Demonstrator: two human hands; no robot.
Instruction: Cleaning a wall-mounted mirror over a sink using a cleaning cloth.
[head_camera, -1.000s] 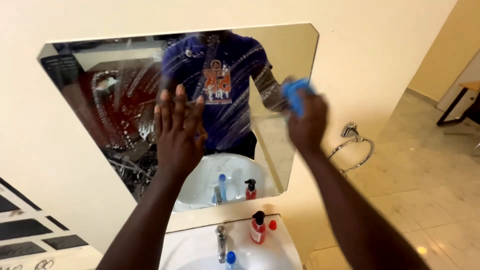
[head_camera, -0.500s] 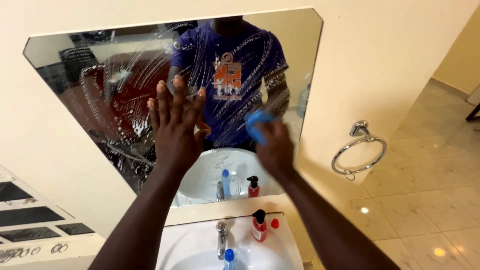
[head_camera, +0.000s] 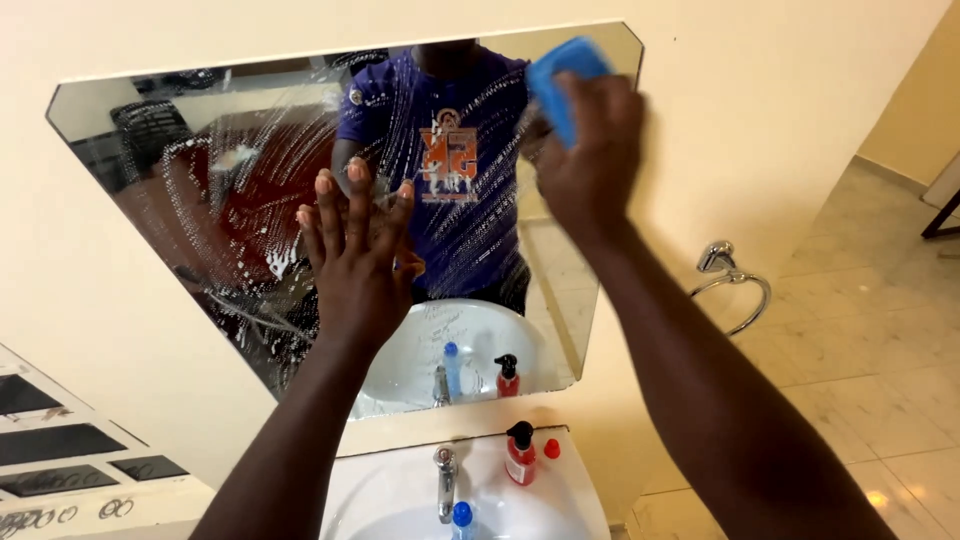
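A wall mirror (head_camera: 150, 180) streaked with white soapy foam hangs above a white sink (head_camera: 390, 500). My left hand (head_camera: 355, 265) lies flat against the glass near the middle, fingers spread and pointing up. My right hand (head_camera: 590, 160) grips a blue cloth (head_camera: 560, 75) and presses it to the mirror's upper right corner. The right strip of the mirror looks free of foam, while the left and middle are still streaked. The mirror reflects a person in a blue printed shirt.
On the sink rim stand a red pump bottle (head_camera: 518, 455) and a small red cap (head_camera: 550, 449), beside a chrome tap (head_camera: 443, 480) and a blue-capped bottle (head_camera: 460, 518). A chrome towel ring (head_camera: 728, 290) hangs on the cream wall to the right. Glossy marble floor tiles (head_camera: 860, 350) lie beyond.
My right hand with the blue cloth went from the right edge down to the lower middle, then swept up to the top right corner. My left hand stayed pressed on the glass.
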